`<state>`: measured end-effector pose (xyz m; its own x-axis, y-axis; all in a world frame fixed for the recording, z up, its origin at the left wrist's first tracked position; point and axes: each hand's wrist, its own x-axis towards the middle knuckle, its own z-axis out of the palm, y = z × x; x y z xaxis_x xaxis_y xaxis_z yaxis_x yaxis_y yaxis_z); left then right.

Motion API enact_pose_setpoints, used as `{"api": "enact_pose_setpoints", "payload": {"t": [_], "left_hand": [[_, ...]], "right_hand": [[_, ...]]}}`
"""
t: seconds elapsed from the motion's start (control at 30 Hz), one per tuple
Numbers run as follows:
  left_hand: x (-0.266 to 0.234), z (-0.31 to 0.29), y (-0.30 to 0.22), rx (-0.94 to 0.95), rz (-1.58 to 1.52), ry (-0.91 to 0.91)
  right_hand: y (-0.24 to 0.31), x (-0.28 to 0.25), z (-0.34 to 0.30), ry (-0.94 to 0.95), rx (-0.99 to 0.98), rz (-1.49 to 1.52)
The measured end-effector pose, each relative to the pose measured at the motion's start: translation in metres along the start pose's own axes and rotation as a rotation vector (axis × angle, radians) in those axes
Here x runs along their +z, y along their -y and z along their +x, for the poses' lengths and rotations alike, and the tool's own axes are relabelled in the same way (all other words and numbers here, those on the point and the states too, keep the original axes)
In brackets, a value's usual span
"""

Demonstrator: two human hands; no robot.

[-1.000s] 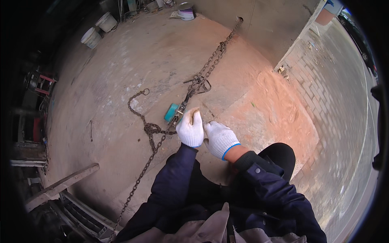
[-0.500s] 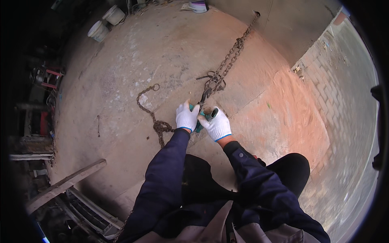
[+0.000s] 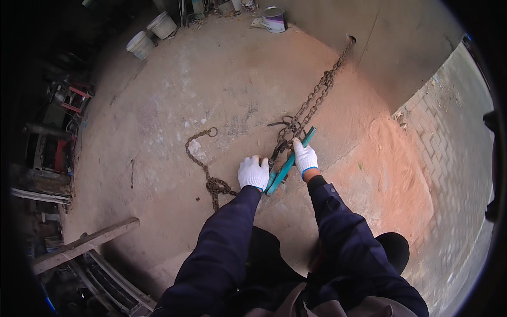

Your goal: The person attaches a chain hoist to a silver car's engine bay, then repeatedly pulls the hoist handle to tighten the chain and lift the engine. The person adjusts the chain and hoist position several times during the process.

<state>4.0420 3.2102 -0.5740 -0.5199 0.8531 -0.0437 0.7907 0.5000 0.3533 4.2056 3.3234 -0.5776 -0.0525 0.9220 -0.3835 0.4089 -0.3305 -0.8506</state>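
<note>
Teal lever (image 3: pixel 285 170): right grip (image 3: pixel 305 157) closed high on it, likely for leverage. Left grip (image 3: pixel 254 173): curled beside dark fitting (image 3: pixel 274 155), hold unclear.

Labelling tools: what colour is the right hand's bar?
The bar is teal, seen in the head view.

White, blue-edged gloves (image 3: pixel 253 173) and navy sleeves (image 3: pixel 216 232) contrast with a teal bar (image 3: pixel 285 171), rust-brown chain (image 3: pixel 328 79) and orange-dusted, grey-brown floor (image 3: pixel 158 116).
</note>
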Motion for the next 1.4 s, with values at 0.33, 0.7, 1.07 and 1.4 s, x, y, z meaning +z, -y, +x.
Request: {"api": "enact_pose_setpoints", "payload": {"t": [0.33,0.7,1.07,1.4], "left_hand": [[0.015,0.019,0.025,0.006,-0.181,0.054],[0.014,0.002,0.002,-0.065,-0.164,0.16],[0.042,-0.002,0.021,0.033,-0.261,0.157],[0.016,-0.01,-0.001,0.021,-0.112,0.092]], "right_hand": [[0.035,0.033,-0.16,0.021,-0.749,-0.093],[0.023,0.001,0.014,0.039,0.029,0.194],[0.054,0.025,-0.166,0.123,-0.734,-0.165],[0.032,0.002,-0.004,-0.145,0.146,0.122]]}}
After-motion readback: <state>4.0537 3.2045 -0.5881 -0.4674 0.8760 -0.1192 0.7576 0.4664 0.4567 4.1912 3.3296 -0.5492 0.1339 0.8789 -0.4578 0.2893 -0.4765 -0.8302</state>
